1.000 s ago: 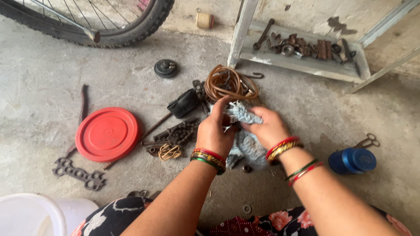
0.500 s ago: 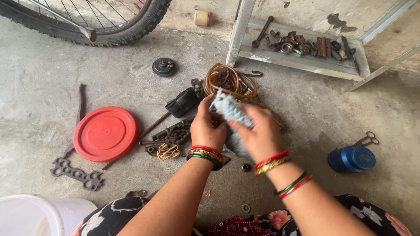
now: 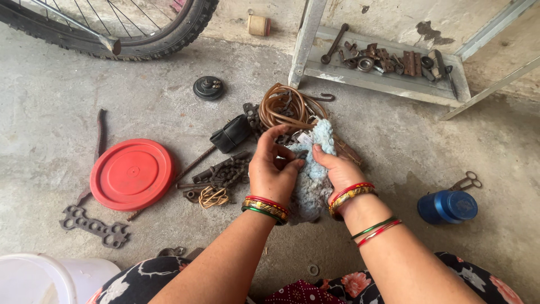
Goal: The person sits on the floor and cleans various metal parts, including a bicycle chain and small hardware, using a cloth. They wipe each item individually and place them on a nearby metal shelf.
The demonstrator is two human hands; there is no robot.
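Half a second ago spread over the fingers; now light blue rag [image 3: 313, 174] bunched between left hand [image 3: 274, 169] and right hand [image 3: 337, 171], both grips closed on it, above floor [image 3: 394, 146] parts. Seems wiping something hidden inside.

Crumpled pale-blue rag [image 3: 313, 179] bunched between both hands.
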